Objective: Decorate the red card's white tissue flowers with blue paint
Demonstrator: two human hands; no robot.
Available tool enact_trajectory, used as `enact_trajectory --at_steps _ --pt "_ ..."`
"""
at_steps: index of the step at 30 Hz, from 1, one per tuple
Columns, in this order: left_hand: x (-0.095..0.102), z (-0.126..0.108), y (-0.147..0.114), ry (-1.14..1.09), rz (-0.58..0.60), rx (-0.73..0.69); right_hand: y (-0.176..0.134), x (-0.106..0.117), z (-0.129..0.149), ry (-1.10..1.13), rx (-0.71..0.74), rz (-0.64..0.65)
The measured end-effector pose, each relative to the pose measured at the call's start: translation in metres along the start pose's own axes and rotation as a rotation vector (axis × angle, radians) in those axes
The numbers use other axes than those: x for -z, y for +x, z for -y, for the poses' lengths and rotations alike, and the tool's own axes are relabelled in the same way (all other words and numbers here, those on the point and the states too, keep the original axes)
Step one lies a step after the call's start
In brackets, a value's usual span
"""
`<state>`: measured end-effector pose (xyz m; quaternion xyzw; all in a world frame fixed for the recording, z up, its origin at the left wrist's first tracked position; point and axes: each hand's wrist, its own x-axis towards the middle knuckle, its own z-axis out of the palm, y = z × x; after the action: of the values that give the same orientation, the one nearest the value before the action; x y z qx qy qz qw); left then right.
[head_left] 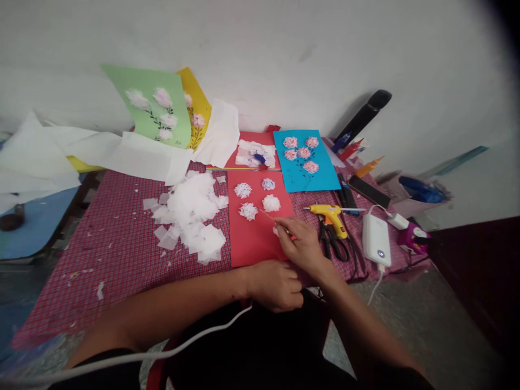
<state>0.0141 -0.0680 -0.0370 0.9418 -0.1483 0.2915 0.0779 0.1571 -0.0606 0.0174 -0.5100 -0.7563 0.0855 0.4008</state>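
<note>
My right hand [299, 241] pinches a thin stick [267, 215] over the red paper sheet [254, 244]. Its tip points at the gap between two tissue pompom flowers. One white flower [271, 203] looks plain, while the flower left of it [248, 211] has blue-purple specks. Two more speckled flowers, one at the upper left [242, 190] and a smaller one [268, 184], sit above them. My left hand [275, 285] rests at the table's near edge below the sheet, its fingers curled in and its palm hidden.
Left of the sheet lies a heap of white tissue squares [190, 206]. On the right are a yellow glue gun [331, 216], black scissors [335, 246] and a white power bank [376, 238]. Behind are a stained tissue pad [247, 154], a blue flower card [294, 176] and a green card [140, 81].
</note>
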Motion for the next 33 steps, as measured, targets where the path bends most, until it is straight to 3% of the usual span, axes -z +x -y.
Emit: enact_trajectory --at_steps 6,28,33 --pt "0.003 0.001 0.002 -0.004 0.011 -0.008 -0.002 -0.009 0.0 0.008 0.027 0.011" --pt "-0.001 0.002 0.002 -0.047 0.086 -0.027 -0.014 -0.007 0.011 0.037 0.047 0.019" --pt "-0.001 0.003 0.002 -0.015 -0.014 -0.044 -0.01 -0.001 0.015 0.12 -0.028 0.012"
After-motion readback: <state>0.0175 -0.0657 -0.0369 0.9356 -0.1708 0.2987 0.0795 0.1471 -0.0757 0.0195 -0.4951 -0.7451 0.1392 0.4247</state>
